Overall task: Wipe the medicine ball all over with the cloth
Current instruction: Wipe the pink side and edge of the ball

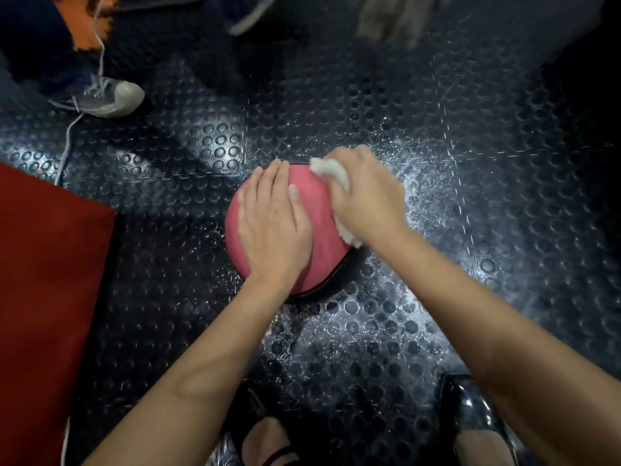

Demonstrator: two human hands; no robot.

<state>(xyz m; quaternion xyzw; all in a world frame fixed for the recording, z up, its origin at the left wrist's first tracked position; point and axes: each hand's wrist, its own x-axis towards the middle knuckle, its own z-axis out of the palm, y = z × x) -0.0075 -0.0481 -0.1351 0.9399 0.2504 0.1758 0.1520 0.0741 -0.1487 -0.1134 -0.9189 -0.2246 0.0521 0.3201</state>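
Pink medicine ball [322, 213] sitting on the studded black rubber floor [437, 163], pretty much dead centre. Left hand [274, 227] laid flat on top, fingers straight and close together. Right hand [364, 196] curled round a white cloth [331, 169], pressing it against the ball's right side. Grey sneaker [111, 97] off at upper left, red mat [47, 280] alongside.

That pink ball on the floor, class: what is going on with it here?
A person bends over a pink medicine ball resting on a studded dark floor. The left hand lies flat on top, steadying it. The right hand grips a white cloth against the ball's right side, wiping it.
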